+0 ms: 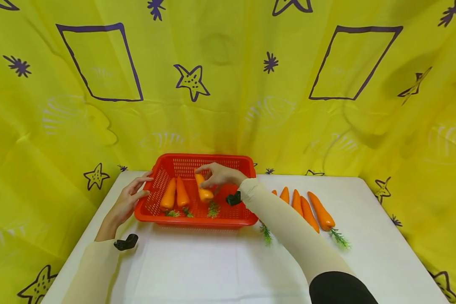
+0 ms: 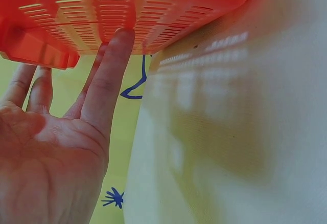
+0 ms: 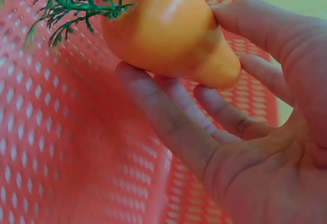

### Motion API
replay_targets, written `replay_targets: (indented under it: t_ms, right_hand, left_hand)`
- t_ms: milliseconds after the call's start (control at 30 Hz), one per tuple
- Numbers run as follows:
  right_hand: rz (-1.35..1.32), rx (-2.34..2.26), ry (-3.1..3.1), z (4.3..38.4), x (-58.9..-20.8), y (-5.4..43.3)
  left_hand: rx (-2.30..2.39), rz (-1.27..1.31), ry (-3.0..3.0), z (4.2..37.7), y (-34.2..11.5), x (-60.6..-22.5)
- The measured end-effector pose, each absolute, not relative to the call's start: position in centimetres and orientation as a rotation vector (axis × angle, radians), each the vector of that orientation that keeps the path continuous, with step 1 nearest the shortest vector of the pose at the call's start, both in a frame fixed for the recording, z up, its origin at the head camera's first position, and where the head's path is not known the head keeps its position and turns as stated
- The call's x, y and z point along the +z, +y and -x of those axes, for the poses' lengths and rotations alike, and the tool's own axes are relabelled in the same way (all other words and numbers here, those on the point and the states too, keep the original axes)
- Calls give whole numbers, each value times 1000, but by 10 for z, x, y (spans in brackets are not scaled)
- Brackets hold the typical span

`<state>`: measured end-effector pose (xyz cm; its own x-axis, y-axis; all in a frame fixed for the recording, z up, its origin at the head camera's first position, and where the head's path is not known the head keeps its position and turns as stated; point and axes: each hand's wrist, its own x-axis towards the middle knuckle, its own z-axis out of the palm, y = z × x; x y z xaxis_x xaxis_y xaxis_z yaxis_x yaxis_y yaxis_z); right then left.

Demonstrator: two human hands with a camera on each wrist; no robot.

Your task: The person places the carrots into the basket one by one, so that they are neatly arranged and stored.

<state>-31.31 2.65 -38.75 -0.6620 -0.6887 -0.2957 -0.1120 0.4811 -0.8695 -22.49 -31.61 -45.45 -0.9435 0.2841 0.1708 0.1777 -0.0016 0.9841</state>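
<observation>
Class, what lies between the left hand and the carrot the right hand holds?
The left wall of the red basket and two carrots inside, in the head view.

Head view: set high, on the near side of the table (image 1: 190, 266), facing forward and down; both far corners fall in frame. Left wrist view: low, close by the table's left edge, facing the outer wall of the basket (image 1: 190, 221). Right wrist view: very near, facing a carrot (image 3: 163, 29) inside. Basket common to head and both wrist views.
</observation>
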Motion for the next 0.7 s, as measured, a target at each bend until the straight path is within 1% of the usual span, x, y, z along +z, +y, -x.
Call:
replay_targets:
  t_ms: [267,500,700]
  right_hand:
    - [530,-1143,2113,307,-409,-4]
    - [468,-1147,2115,303,-421,-17]
    - [449,-1132,2119,305,-423,-23]
  left_hand:
    - [2130,-512,2154,225,-316,-456]
    - [2116,-513,2164,223,-315,-455]
    - [2102,-494,2180,223,-316,-455]
